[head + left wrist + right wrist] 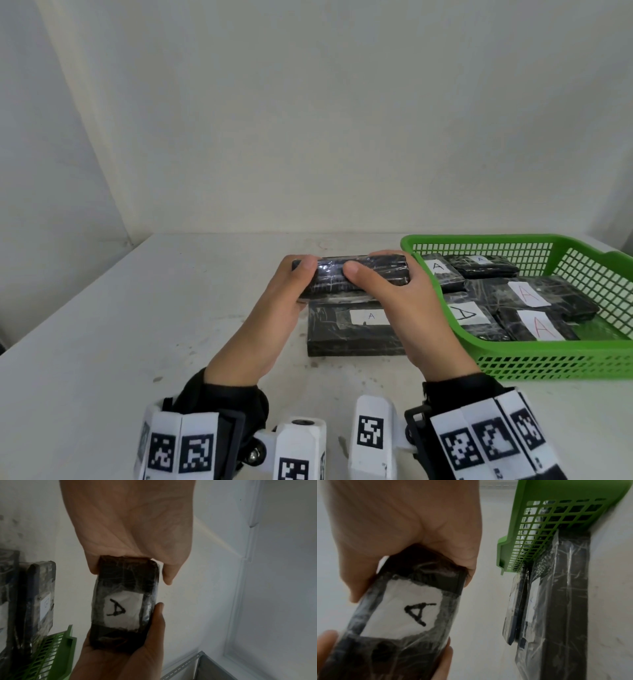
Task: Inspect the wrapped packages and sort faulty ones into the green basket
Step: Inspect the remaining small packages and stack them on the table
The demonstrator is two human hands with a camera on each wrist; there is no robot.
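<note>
Both hands hold one black plastic-wrapped package [330, 278] above the table, tilted on its long edge. My left hand [301, 275] grips its left end and my right hand [371, 270] its right end, thumbs on the near face. The wrist views show this package [125, 601] [402, 615] carrying a white label with a black "A". A second black package [352, 330] with an "A" label lies flat on the table right under the hands. The green basket [479, 237] stands to the right with several labelled black packages [534, 298] inside.
The white table [137, 325] runs to a pale wall behind. The basket's left wall [539, 527] touches the package lying on the table [565, 601]. Bare tabletop spreads out to the left of the hands.
</note>
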